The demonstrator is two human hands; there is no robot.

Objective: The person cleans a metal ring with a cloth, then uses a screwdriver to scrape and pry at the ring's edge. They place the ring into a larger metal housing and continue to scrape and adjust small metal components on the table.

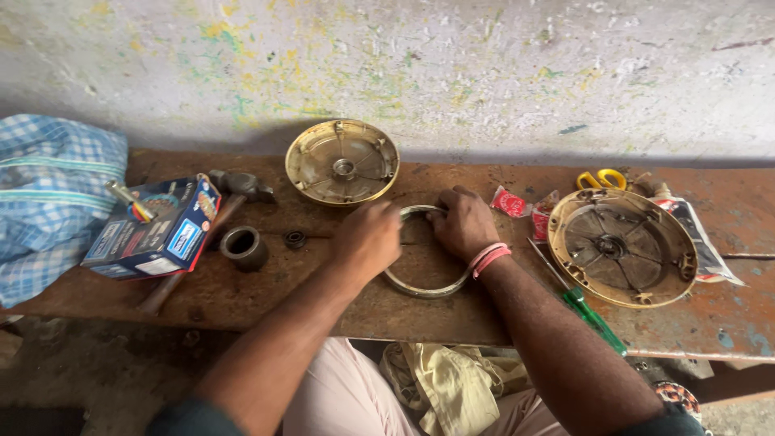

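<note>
One metal ring (425, 282), both my hands on it: left hand (370, 239) and right hand (464, 224) each grip its rim. Two round covers (342, 161), one hammer (238, 187) on tabletop (266, 291).

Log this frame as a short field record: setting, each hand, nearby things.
setting: worn wooden bench against a paint-flecked wall
left hand: on the metal ring, near side
right hand: on the ring's far side
behind: round brass-coloured cover
right: second round cover, green-handled screwdriver, yellow scissors
left: printed box, hammer

shiny metal ring (425, 288), rough worn wooden bench (452, 315)
</note>
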